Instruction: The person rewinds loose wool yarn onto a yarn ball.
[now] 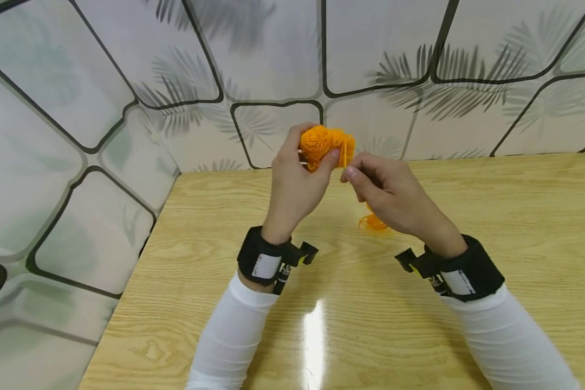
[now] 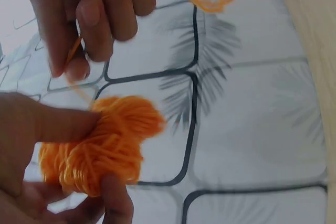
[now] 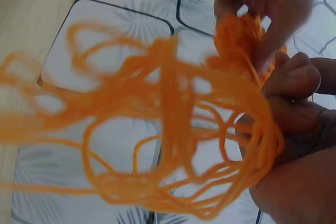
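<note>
An orange ball of yarn [image 1: 322,143] is held up above the table's far edge by my left hand [image 1: 299,181], thumb on the near side and fingers round the back. In the left wrist view the yarn ball [image 2: 105,148] looks lumpy, its strands wound in several directions. My right hand [image 1: 395,189], just right of the ball, pinches a strand that runs to it. From the right hand hangs a loose tangle of orange yarn [image 1: 374,222], mostly hidden in the head view. Large loops of that tangle [image 3: 168,114] fill the right wrist view, partly blurred.
A wood-grain table [image 1: 200,325] lies under both arms. Behind it and to the left stands a wall [image 1: 380,49] with dark lines and leaf prints. Black straps with small cameras sit on both wrists, the left strap [image 1: 260,257] and the right strap [image 1: 468,271].
</note>
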Demonstrator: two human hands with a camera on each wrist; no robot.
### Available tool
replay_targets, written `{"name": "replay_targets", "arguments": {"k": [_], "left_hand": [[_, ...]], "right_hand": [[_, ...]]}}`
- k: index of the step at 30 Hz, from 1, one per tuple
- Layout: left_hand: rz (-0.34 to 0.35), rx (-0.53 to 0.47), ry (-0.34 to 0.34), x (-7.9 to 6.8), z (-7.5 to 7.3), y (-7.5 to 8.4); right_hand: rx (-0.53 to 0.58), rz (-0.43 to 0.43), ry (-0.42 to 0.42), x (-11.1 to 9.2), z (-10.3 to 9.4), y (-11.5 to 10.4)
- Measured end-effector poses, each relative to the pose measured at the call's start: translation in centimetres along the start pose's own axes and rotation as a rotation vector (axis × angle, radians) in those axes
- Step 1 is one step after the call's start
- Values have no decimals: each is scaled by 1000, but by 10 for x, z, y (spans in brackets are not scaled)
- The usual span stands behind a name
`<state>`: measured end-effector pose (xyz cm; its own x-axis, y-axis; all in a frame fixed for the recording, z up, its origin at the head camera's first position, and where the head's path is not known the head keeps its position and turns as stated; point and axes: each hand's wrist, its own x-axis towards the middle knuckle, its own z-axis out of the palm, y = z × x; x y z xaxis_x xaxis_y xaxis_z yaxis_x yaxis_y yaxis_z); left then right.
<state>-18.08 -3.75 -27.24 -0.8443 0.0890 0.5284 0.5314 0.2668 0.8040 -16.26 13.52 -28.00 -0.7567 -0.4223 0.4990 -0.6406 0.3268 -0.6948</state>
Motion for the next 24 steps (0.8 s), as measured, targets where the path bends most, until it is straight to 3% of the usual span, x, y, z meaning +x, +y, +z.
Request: {"name": "replay_targets", "arguments": {"k": [4,7,10,15,17,20,24], "left_hand": [[-236,-564,-73,4,-4,5],[-385,-810,-161,7,-10,6],[-425,-878,-299,7,-17,3],[-425,-956,-616,5,-28,2],[-425,-988,-694,5,-30,2],[-413,-1022,-717,4,-29,2],[-359,-1043,-656,3,-27,2]], "right_hand": [[40,-22,-78,1,6,1],[37,-1,-102,0,3,5],[21,19,-111,-1,-4,8],[11,10,-78,-3,-14,10],[21,-4,-61,-3,-17,10],[39,-20,-51,-2,-17,10],[59,-21,-55,-2,-14,11]]}}
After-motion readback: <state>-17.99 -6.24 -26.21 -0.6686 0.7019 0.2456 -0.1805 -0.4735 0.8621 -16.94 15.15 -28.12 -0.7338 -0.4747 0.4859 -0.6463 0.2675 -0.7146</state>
